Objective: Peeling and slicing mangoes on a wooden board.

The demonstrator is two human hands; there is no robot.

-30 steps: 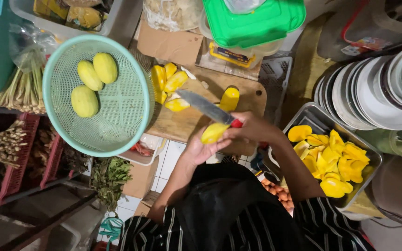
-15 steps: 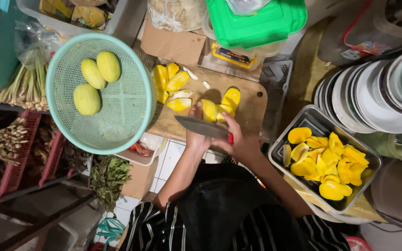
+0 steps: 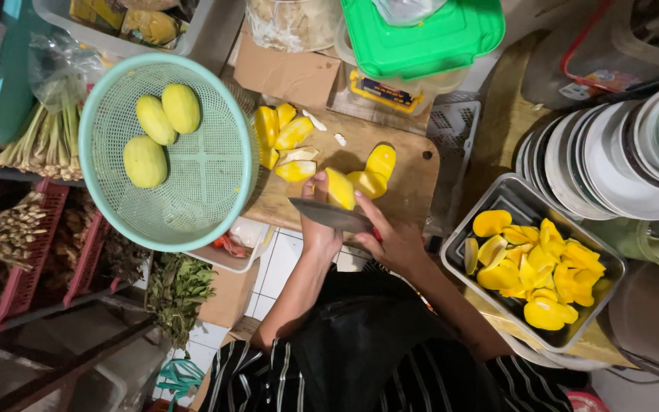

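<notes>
My left hand (image 3: 318,229) grips a peeled yellow mango piece (image 3: 339,188) at the near edge of the wooden cutting board (image 3: 413,160). My right hand (image 3: 398,243) holds a knife (image 3: 331,215) whose blade lies flat across, just below the mango. More cut mango slices (image 3: 280,136) lie on the board's left side and two larger pieces (image 3: 375,172) sit beside the held one.
A green mesh basket (image 3: 215,206) at left holds three whole peeled mangoes (image 3: 154,133). A metal tray (image 3: 497,191) at right holds several yellow slices. Stacked plates (image 3: 619,160) stand at far right, a green-lidded box (image 3: 421,34) behind the board, lemongrass bundles (image 3: 40,141) at left.
Both hands moved from in front of my body up to the board's near edge. The mango piece, held in the air before, now rests at the board with the knife against it.
</notes>
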